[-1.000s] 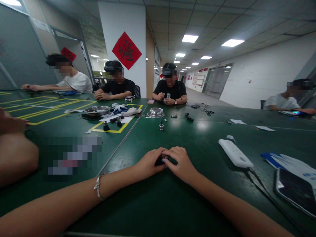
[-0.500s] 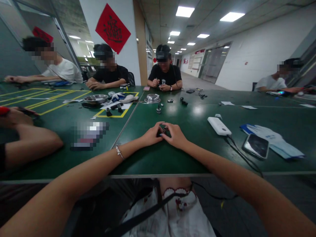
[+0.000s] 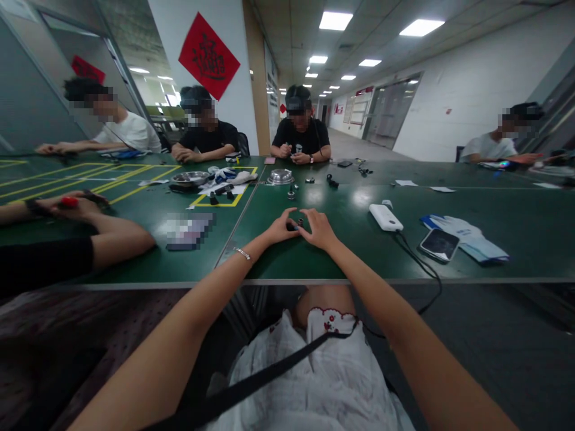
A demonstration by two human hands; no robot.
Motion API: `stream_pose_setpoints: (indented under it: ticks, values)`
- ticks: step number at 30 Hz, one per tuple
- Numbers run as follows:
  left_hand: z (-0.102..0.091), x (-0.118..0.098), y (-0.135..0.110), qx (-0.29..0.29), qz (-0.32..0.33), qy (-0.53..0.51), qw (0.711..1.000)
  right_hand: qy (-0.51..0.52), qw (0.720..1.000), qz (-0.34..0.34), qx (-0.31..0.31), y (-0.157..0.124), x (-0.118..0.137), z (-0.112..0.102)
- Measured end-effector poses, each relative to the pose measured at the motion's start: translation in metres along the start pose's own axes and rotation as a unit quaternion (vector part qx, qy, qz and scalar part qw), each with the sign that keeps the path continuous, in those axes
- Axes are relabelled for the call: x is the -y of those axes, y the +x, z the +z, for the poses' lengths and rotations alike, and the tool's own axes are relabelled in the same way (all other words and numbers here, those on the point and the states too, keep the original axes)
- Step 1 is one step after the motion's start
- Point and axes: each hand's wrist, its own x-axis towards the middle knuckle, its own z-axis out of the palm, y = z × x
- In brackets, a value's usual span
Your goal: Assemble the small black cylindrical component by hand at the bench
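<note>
On the green table (image 3: 251, 257), a small dark metallic part (image 3: 300, 222) sits in the gap between my two hands. My left hand (image 3: 279, 228) rests to the left of it, thumb and forefinger curved and apart. A dark patch beside the left thumb is too small to make out. Mirroring it on the right, my right hand (image 3: 320, 230) has its fingers arched and spread, with the thumb close to the part. Whether either thumb touches it, I cannot tell. Beyond my fingertips stands another small metallic piece (image 3: 291, 194).
A white device (image 3: 385, 217) with a cable, a phone (image 3: 440, 245) and gloves (image 3: 476, 239) lie to the right. Metal bowls (image 3: 281, 176), dark parts and gloves are farther back. A co-worker's arm (image 3: 121, 230) rests at left; several people sit around the table.
The view has shifted, showing more of my lap. My fingertips, which met over the small part, are now apart. The co-worker's arm at left shows more fully.
</note>
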Motion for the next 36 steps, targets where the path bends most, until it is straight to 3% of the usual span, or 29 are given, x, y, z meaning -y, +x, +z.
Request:
stream_pose_setpoints:
  ticks: [10, 22, 29, 36]
  values:
    - [-0.003, 0.006, 0.005, -0.002, -0.003, -0.06, 0.998, -0.048, 0.997, -0.052, 0.004, 0.002, 0.005, -0.001]
    - [-0.006, 0.005, 0.005, 0.007, -0.017, -0.05, 0.999, -0.032, 0.999, -0.03, 0.019, 0.006, -0.001, 0.004]
    - [-0.003, 0.018, 0.014, 0.04, -0.042, -0.062, 0.996, 0.01, 0.999, -0.021, 0.028, 0.015, -0.011, 0.015]
    - [-0.002, 0.019, 0.021, -0.03, -0.071, 0.007, 0.997, 0.118, 0.992, -0.004, 0.04, 0.039, -0.02, 0.033]
